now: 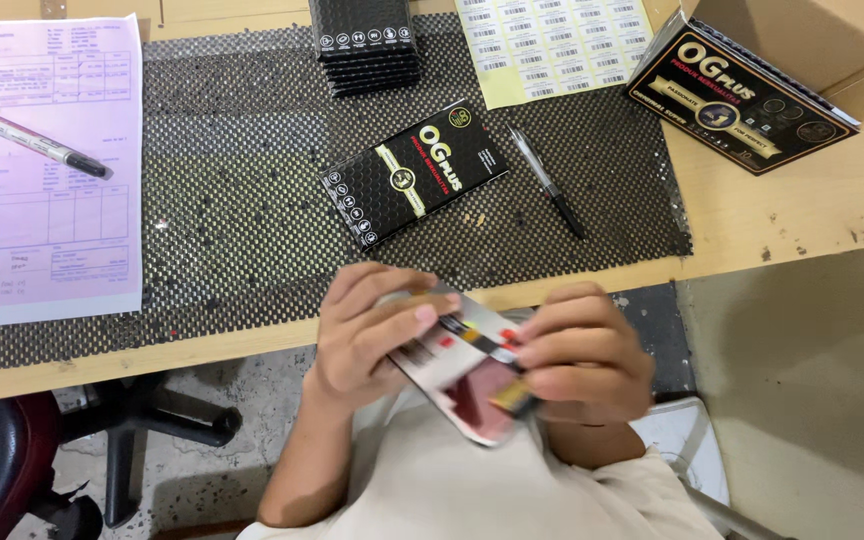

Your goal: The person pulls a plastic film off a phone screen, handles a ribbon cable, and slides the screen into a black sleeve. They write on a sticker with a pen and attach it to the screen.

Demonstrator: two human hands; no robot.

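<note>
Flat card-like pack point(467, 385), glossy, pale grey and red with a dark strip, blurred in detail; held in mid-air below the desk point(752, 215) edge, close to the body. Gripped at its two ends: left hand point(367, 325) over the upper end with fingers point(407, 300) curled across the face, right hand point(582, 350) clamped on the lower right edge, fingers point(562, 352) closed narrow around it. Judged light, thin and fairly stiff, though liable to bend if pinched mid-panel; glossy face probably slippery, so best taken by the edges or opposite corners.

Also noted on desk:
- black mesh mat point(252, 180), covering most of the surface
- small black box point(414, 172) with gold and red print, lying at a slant on the mat, well apart from both hands
- stack of black boxes point(365, 45) at far edge
- dark pen point(547, 182) just beside the slanted box
- sheet of white labels point(552, 45)
- open carton point(782, 70) at far right
- pink form point(42, 170) with a marker point(32, 140) resting across it
</note>
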